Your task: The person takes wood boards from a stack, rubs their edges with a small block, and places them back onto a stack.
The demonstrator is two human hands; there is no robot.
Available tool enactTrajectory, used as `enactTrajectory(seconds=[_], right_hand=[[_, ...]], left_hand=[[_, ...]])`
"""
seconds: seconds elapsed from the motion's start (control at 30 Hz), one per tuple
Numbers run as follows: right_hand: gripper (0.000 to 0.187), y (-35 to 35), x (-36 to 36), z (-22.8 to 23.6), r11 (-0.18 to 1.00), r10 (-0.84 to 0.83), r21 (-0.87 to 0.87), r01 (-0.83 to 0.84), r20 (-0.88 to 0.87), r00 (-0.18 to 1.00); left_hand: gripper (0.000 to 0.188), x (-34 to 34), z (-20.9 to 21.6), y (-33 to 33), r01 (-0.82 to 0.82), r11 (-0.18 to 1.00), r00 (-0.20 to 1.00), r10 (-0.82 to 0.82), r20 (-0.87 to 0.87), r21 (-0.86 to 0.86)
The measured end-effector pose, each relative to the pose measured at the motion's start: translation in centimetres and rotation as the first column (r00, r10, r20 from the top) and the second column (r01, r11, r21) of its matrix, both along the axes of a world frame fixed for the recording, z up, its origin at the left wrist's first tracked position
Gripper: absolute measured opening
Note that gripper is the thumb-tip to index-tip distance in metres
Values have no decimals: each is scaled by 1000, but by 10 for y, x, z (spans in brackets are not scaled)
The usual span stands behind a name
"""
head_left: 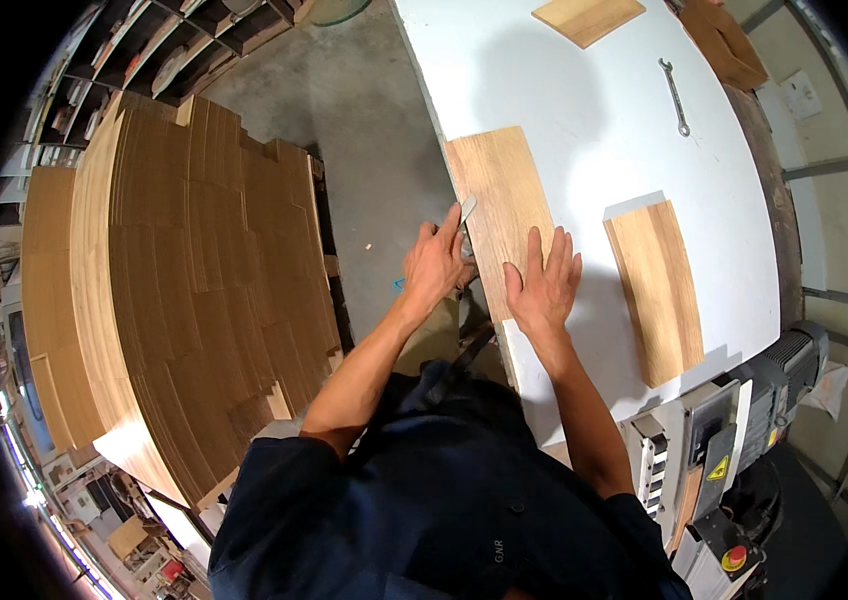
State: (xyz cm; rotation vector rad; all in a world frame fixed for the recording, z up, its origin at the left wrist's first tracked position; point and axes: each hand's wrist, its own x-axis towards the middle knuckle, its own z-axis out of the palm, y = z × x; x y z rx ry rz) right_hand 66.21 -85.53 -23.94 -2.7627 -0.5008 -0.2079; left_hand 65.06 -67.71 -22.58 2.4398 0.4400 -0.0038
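Observation:
My left hand (pixel 434 262) is closed round a small flat pale tool (pixel 469 208). The tool's tip rests at the left long edge of a wooden board (pixel 500 175), and most of it is hidden by my fingers. This board lies along the near-left edge of the white table (pixel 584 320). My right hand (pixel 546 285) is spread on the board's lower right part, fingers stretched out and holding nothing. To its right lies a second wooden board (pixel 656 290) with lengthwise grain.
Farther off on the table are a wrench (pixel 677 98) and another wood piece (pixel 589 18). A tall stack of brown cardboard (pixel 214 270) stands left, across the grey floor. At lower right sits a machine with a motor (pixel 789 365) and a red stop button (pixel 734 558).

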Motion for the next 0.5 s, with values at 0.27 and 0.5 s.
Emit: enactTrajectory(seconds=[0.27,0.5], right_hand=[[64,-2,3,3,1000,14,5,-14,25,1000],[64,2,3,6,1000,28,5,-28,34,999]], left_hand=[[44,60,-13,41,24,998,999,-25,21,62],[43,110,-28,91,-54,985,996,42,74,165]])
